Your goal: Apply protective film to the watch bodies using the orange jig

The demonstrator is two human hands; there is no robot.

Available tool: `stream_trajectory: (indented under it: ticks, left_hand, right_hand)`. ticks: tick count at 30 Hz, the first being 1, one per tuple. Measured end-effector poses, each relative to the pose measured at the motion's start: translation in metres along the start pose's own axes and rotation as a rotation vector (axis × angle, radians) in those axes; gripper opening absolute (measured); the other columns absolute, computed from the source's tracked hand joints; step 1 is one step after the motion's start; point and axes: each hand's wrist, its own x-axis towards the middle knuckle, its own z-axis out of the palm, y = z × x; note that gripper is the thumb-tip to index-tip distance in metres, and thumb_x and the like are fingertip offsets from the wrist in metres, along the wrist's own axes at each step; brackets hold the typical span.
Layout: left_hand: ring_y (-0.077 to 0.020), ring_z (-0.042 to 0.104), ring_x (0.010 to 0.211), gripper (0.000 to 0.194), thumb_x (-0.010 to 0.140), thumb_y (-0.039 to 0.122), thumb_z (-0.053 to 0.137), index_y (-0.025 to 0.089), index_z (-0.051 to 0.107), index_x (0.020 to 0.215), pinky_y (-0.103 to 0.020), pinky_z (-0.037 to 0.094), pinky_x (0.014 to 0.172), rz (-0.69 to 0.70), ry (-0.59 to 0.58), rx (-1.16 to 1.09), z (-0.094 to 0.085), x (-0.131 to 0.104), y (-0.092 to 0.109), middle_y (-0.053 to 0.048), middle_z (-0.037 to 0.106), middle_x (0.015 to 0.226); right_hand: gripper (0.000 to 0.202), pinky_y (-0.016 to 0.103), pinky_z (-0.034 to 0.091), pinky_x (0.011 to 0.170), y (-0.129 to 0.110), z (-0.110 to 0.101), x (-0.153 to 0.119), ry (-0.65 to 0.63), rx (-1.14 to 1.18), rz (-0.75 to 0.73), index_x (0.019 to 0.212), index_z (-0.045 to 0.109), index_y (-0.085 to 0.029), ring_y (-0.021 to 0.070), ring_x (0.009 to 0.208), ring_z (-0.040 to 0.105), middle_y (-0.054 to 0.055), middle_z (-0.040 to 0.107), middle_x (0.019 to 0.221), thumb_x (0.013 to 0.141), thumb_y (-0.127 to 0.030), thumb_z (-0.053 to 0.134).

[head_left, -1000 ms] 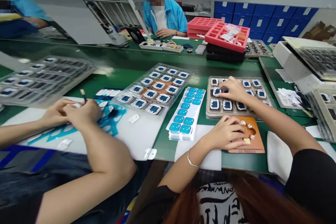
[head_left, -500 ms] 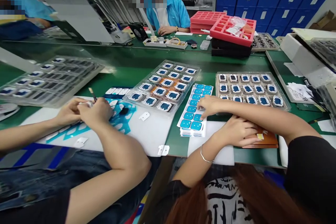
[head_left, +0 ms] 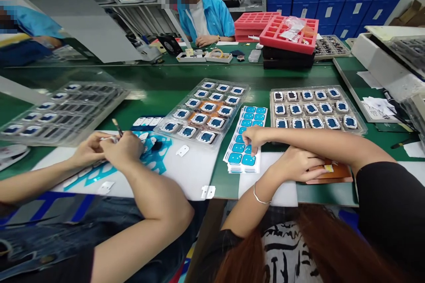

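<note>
Green bench [head_left: 159, 79] across the workroom, below a pale overhead panel. From far left, a clear tray [head_left: 93, 119], only partly filled with white-framed blue pieces. Next, on a white mat [head_left: 192, 163], a neighbour's two hands [head_left: 122, 148] around a small item and a thin stick, above blue cut-out film [head_left: 156, 159], with loose white pieces [head_left: 182, 150] scattered around. Behind the mat, a second clear tray [head_left: 227, 123], set at a slant, every visible cell filled. Across the bench, a person in a blue shirt [head_left: 212, 13]. Then, just right of the second tray, a stack of sticker sheets [head_left: 237, 147] flat on the bench, with the right hand [head_left: 252, 147] over it, fingers bent down at the blue stickers; cannot tell whether pinching one. Beyond, red trays [head_left: 288, 37] piled on black ones. Under the outstretched right forearm, the left hand [head_left: 303, 166], fingers extended over an orange plate [head_left: 332, 177], beside a small yellow bit [head_left: 328, 168]; cannot tell whether gripping anything. Behind that forearm, a third tray [head_left: 360, 124] of similar pieces, partly hidden. At far right, a white box [head_left: 375, 55].
</note>
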Motion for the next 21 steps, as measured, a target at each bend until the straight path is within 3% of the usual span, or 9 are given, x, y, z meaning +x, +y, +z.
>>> stream_trajectory:
  ticks: [3,7,10,12,16,21]
  left_hand:
    - [-0.0206,0.068,0.086,0.039,0.099,0.041,0.043,0.018,0.074,0.101,-0.035,0.048,0.075,-0.017,-0.039,-0.004,-0.002,0.0,0.002,-0.005,0.077,0.094]
    - [-0.0247,0.064,0.104,0.042,0.097,0.048,0.045,0.018,0.073,0.104,-0.042,0.043,0.094,-0.051,-0.055,0.028,-0.003,0.0,0.006,-0.006,0.075,0.106]
    - [-0.0269,0.058,0.114,0.039,0.095,0.047,0.048,0.019,0.071,0.111,-0.043,0.04,0.098,-0.054,-0.069,0.042,-0.003,-0.001,0.006,-0.006,0.072,0.116]
    - [-0.025,0.059,0.11,0.037,0.094,0.044,0.048,0.02,0.069,0.114,-0.041,0.041,0.093,-0.06,-0.078,0.043,-0.003,-0.001,0.006,-0.005,0.072,0.117]
    - [-0.0259,0.06,0.099,0.036,0.093,0.047,0.052,0.02,0.071,0.106,-0.041,0.038,0.083,-0.062,0.008,0.129,-0.007,0.0,0.005,-0.006,0.075,0.103]
    - [-0.0211,0.061,0.088,0.027,0.089,0.041,0.058,0.019,0.069,0.082,-0.039,0.037,0.079,-0.071,0.223,0.146,-0.012,0.003,0.007,-0.002,0.076,0.084]
  right_hand:
    - [0.033,0.023,0.039,0.059,-0.002,-0.004,-0.012,0.042,0.063,-0.047,0.082,0.06,-0.017,0.0159,0.08,0.059,0.001,0.066,0.089,0.062,-0.01,0.084]
    - [0.03,0.021,0.042,0.067,0.01,-0.014,-0.052,0.18,0.177,-0.171,0.095,0.056,-0.018,0.0105,0.079,0.057,-0.001,0.066,0.091,0.075,-0.009,0.075]
    - [0.015,0.023,0.045,0.067,0.039,-0.012,-0.102,0.381,0.31,-0.465,0.087,0.058,-0.018,0.0101,0.073,0.056,-0.002,0.065,0.084,0.08,-0.015,0.072]
    - [0.009,0.024,0.046,0.066,0.063,-0.002,-0.14,0.577,0.314,-0.631,0.079,0.062,-0.018,0.011,0.073,0.057,-0.001,0.064,0.079,0.086,-0.014,0.063]
    - [0.017,0.027,0.051,0.075,0.104,0.031,-0.205,0.864,0.191,-0.582,0.09,0.066,-0.02,0.0125,0.084,0.064,0.003,0.068,0.088,0.089,-0.006,0.056]
    - [0.019,0.032,0.051,0.075,0.118,0.073,-0.236,0.927,-0.053,-0.462,0.096,0.067,-0.021,0.0162,0.085,0.064,0.005,0.071,0.091,0.09,-0.009,0.054]
